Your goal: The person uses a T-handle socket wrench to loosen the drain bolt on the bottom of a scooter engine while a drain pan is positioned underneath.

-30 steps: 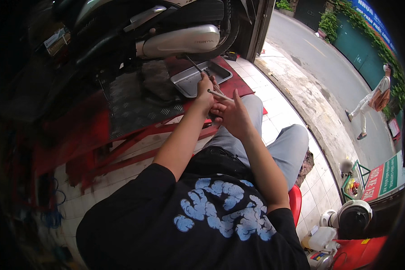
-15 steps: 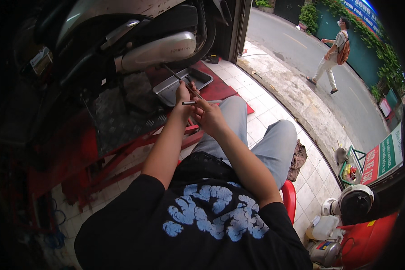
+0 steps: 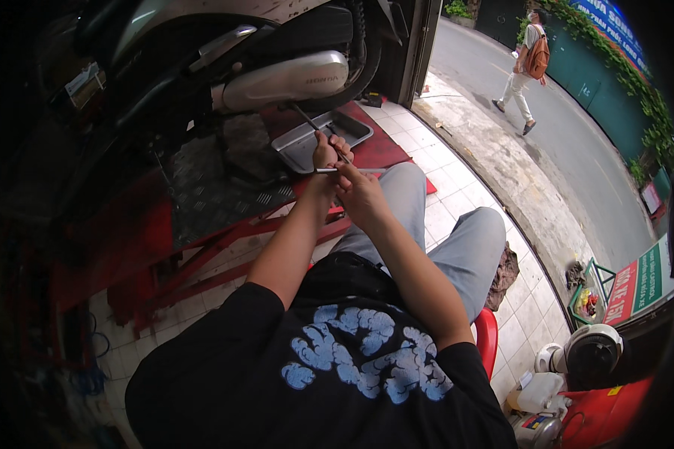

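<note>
A long steel T-handle wrench (image 3: 307, 118) slopes up and away from my hands. Its far end reaches the underside of a raised scooter, just below the silver engine cover (image 3: 292, 81). My left hand (image 3: 328, 152) is closed around the shaft. Close behind it, my right hand (image 3: 362, 196) grips the wrench where the crossbar meets the shaft; the fingers partly hide that joint. Beneath the shaft, a shallow metal tray (image 3: 296, 153) lies on the red lift platform (image 3: 388, 150). Whether the wrench tip sits on a bolt is too dark to tell.
White floor tiles (image 3: 457, 176) run to the doorway sill. Beside my right leg lies a brown crumpled cloth (image 3: 505, 271), near the red stool (image 3: 487, 337). A jug (image 3: 538, 391) and a red container (image 3: 606, 415) stand at lower right. A person with a backpack (image 3: 538, 56) walks on the street.
The view has shifted, so the scooter, tray and hands sit farther right. The crossbar has turned slightly in my right hand, while my left stays on the shaft. The passer-by has walked farther up the street.
</note>
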Demonstrator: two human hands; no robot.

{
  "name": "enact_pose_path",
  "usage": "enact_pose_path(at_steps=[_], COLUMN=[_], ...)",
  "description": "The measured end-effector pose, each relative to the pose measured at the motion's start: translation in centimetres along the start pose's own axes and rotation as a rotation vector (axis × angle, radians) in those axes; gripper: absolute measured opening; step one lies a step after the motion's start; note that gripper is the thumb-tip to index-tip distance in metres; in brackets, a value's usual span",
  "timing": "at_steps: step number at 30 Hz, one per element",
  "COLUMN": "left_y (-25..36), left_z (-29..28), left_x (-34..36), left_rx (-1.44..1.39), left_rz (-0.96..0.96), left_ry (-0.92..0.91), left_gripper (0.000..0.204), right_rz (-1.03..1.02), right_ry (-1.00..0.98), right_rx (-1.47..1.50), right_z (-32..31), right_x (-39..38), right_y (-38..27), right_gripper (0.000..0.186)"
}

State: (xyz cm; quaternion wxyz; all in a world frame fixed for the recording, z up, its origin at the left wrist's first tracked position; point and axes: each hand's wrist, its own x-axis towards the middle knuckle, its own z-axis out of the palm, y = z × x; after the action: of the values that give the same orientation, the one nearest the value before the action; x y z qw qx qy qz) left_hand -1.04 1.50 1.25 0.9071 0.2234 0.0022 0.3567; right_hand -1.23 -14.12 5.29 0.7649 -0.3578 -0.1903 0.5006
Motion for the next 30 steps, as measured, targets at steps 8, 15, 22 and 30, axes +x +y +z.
enact_pose_path(at_steps=[8, 15, 22, 30], left_y=[1.2, 2.0, 4.4, 6.0], left_z=[1.1, 2.0, 4.4, 3.2], left_x=[-0.3, 0.0, -1.2, -0.4], left_rx=[0.147, 0.094, -0.003, 0.134], left_rz=[-0.165, -0.112, -0.129, -0.027], left_ry=[0.127, 0.028, 0.184, 0.333], left_gripper=[0.060, 0.063, 0.056, 0.043], right_rz=[-0.055, -0.112, -0.029, -0.434], right_ry=[0.053, -0.018, -0.165, -0.021], right_rx=[0.406, 0.628, -0.050, -1.205], right_z=[0.8, 2.7, 5.6, 4.3], right_x=[0.9, 1.5, 1.6, -0.1], right_y=[-1.1, -3.0, -3.2, -0.2], right_gripper=[0.022, 0.032, 0.036, 0.036])
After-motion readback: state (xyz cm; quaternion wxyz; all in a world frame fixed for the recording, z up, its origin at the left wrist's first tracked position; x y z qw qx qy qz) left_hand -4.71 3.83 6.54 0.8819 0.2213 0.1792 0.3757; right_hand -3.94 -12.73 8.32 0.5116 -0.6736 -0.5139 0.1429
